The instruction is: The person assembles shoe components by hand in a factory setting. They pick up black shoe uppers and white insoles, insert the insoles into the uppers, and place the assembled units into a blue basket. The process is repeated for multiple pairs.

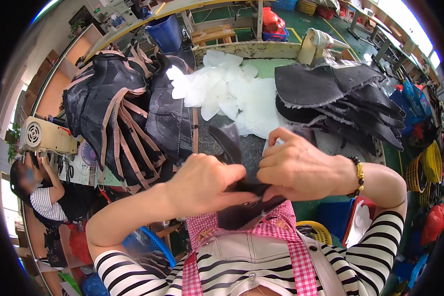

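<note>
In front of my chest, my left hand (209, 182) and my right hand (301, 165) pinch a black shoe-upper piece (239, 215) between thumbs and fingers. Its lower edge is zigzag-cut and hangs toward my apron. A curved dark part (227, 142) rises beyond my knuckles; whether it belongs to the same piece I cannot tell. Thin white translucent cut pieces (234, 93) lie in a loose heap just past my hands, and a bit of white shows behind my right fingers. The fingertips are partly hidden by the folded black material.
Black pieces with tan edging (106, 93) are heaped on the table's left. Dark frayed-edge pieces (325, 84) are stacked on the right. A person (47, 197) sits by a sewing machine (47, 135) at far left. Yellow baskets (431, 163) stand at right, a blue bin (165, 33) beyond the table.
</note>
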The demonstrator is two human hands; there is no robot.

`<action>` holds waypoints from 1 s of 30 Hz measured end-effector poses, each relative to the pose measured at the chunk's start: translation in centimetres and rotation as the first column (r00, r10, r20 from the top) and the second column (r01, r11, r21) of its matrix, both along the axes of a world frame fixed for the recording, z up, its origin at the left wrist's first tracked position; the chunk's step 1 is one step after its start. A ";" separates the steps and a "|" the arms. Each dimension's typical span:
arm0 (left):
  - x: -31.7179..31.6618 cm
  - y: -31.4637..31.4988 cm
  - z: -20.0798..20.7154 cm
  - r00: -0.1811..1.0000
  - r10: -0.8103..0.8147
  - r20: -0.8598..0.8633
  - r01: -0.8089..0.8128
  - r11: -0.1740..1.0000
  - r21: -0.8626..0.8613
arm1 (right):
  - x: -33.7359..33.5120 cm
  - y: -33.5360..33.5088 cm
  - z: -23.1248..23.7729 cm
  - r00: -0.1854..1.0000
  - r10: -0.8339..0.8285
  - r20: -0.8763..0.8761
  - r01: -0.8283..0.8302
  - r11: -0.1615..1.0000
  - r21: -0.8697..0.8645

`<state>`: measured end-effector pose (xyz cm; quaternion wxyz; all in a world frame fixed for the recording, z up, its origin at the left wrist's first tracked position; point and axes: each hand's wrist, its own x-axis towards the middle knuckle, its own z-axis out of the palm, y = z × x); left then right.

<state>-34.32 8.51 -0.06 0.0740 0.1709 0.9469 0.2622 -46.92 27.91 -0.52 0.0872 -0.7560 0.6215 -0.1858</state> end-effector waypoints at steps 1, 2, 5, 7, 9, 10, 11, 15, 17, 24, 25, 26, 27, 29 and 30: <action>0.2 -0.7 0.1 1.000 0.025 -0.010 -0.025 0.999 -0.039 | -0.8 0.0 0.3 0.999 -0.020 0.027 0.021 1.000 -0.008; 0.4 -1.5 0.1 0.999 0.049 -0.020 -0.051 0.996 -0.078 | -1.5 0.1 0.7 0.999 -0.045 0.006 0.045 0.999 0.014; 0.5 -2.4 0.3 0.987 0.152 0.041 -0.148 0.984 -0.100 | -2.1 0.2 1.7 0.996 -0.087 -0.001 0.087 0.993 0.082; 0.5 -2.4 1.1 0.982 0.175 0.068 -0.164 0.976 -0.143 | -2.5 -0.1 1.8 0.994 -0.108 0.022 0.105 0.990 0.089; 0.3 -2.7 1.5 0.977 0.206 0.059 -0.196 0.971 -0.138 | -2.8 -0.5 2.4 0.993 -0.109 -0.032 0.113 0.982 0.150; 0.4 -2.9 1.7 0.973 0.224 0.058 -0.214 0.966 -0.145 | -2.8 -1.0 2.6 0.994 -0.085 -0.062 0.092 0.986 0.137; 0.4 -3.0 1.9 0.968 0.246 0.050 -0.239 0.964 -0.116 | -2.8 -1.4 2.7 0.994 -0.060 -0.093 0.071 0.990 0.124; 1.4 -3.3 2.9 0.944 0.329 0.014 -0.327 0.942 -0.081 | -3.2 -4.0 3.0 0.992 0.065 -0.107 -0.064 0.998 0.015; 2.0 -3.5 3.2 0.937 0.349 -0.020 -0.349 0.932 -0.098 | -1.7 -6.1 2.1 0.997 0.072 -0.042 -0.075 0.995 -0.069; 5.3 -4.8 4.0 0.835 0.529 -0.149 -0.548 0.822 -0.156 | 0.9 -13.2 1.5 0.951 0.283 -0.123 -0.308 0.892 -0.331; 5.9 -4.8 4.2 0.836 0.527 -0.150 -0.545 0.828 -0.132 | 1.7 -13.2 1.9 0.958 0.253 -0.132 -0.282 0.914 -0.293; 6.6 -4.8 4.3 0.839 0.522 -0.152 -0.539 0.835 -0.109 | 1.9 -13.4 1.8 0.954 0.289 -0.082 -0.300 0.911 -0.281; 7.1 -4.8 4.5 0.844 0.514 -0.153 -0.529 0.844 -0.086 | 2.0 -13.5 1.7 0.947 0.321 -0.030 -0.316 0.909 -0.270; 7.9 -5.6 4.3 0.878 0.473 -0.068 -0.458 0.874 0.164 | 1.6 -13.6 0.1 0.918 0.380 0.115 -0.328 0.889 -0.321; 8.3 -6.2 4.3 0.897 0.441 -0.038 -0.412 0.864 0.290 | 1.3 -13.4 -0.4 0.895 0.407 0.180 -0.330 0.879 -0.345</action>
